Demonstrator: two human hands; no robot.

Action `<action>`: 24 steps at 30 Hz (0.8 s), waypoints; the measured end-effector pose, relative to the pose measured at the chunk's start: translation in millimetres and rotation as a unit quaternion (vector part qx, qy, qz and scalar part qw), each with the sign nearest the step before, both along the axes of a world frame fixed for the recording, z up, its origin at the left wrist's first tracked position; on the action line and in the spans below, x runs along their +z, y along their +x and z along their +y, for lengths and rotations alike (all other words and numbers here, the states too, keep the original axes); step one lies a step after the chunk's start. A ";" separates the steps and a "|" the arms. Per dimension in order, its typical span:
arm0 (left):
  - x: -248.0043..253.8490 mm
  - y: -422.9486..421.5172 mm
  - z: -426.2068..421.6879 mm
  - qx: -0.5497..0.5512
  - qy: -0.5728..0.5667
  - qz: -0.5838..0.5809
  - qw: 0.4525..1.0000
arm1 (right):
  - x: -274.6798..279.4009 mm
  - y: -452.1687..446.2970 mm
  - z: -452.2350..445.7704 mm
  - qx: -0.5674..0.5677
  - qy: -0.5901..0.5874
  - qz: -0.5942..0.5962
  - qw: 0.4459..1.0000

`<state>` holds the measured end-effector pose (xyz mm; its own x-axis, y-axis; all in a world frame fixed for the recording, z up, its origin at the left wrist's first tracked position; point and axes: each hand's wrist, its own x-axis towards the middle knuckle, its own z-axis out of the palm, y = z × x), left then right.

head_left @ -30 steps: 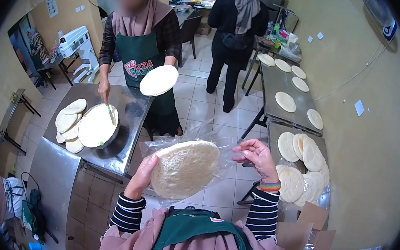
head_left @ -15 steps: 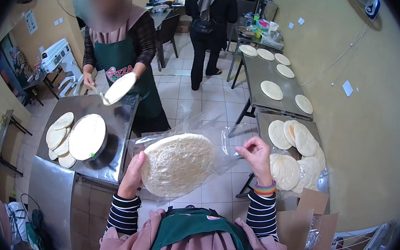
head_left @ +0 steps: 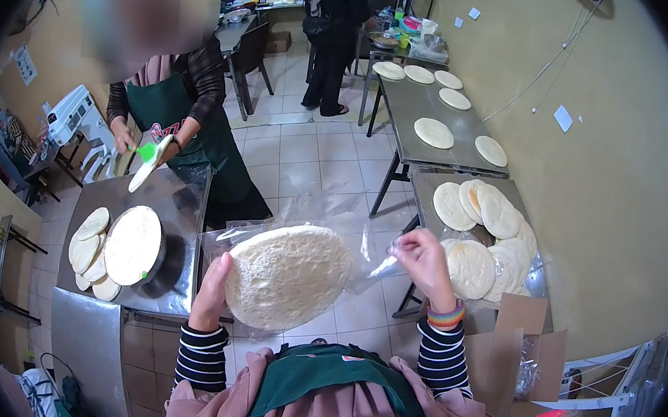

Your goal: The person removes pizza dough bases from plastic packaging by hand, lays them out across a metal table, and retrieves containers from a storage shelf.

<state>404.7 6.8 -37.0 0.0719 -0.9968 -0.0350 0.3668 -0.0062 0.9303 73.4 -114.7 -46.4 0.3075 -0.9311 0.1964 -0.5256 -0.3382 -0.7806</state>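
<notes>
A round, pale pizza base [head_left: 288,276] with a pitted surface is held up before me, inside a clear plastic bag [head_left: 372,267]. My left hand [head_left: 212,285] is closed on the base's left edge through the plastic, thumb on the near face. At the bag's right end, my right hand [head_left: 423,264] pinches the clear film between thumb and fingers. The bag's loose upper part spreads crumpled above and to the right of the base.
Pizza bases [head_left: 472,270] lie piled on the right table, with more on the table behind it. An open cardboard box [head_left: 504,366] stands at lower right. At left, a co-worker [head_left: 177,99] holds a base and a green spatula [head_left: 147,152] near a large bowl [head_left: 134,243].
My right hand has drawn slightly, keeping the bag's end stretched right. The co-worker has tilted the base and raised the green spatula to it. The view has shifted a little.
</notes>
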 end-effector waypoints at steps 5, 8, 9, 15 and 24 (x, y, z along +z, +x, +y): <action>-1.4 -3.9 -5.5 -0.009 -0.001 -0.003 1.000 | 5.3 7.7 11.3 0.105 0.124 -0.282 0.946; 3.4 -10.0 -7.5 -0.022 0.004 -0.017 1.000 | 12.3 7.4 14.5 0.148 0.247 -0.368 0.884; 3.2 -10.6 -7.9 -0.020 0.005 -0.026 0.999 | 14.4 3.6 13.4 0.146 0.244 -0.368 0.885; -6.8 -3.9 -11.5 -0.070 -0.017 -0.025 0.997 | 6.0 1.2 19.9 0.264 0.230 -0.077 0.934; -28.8 -36.3 -24.3 -0.147 -0.001 -0.083 0.986 | -33.8 22.3 33.6 0.249 0.251 -0.259 0.899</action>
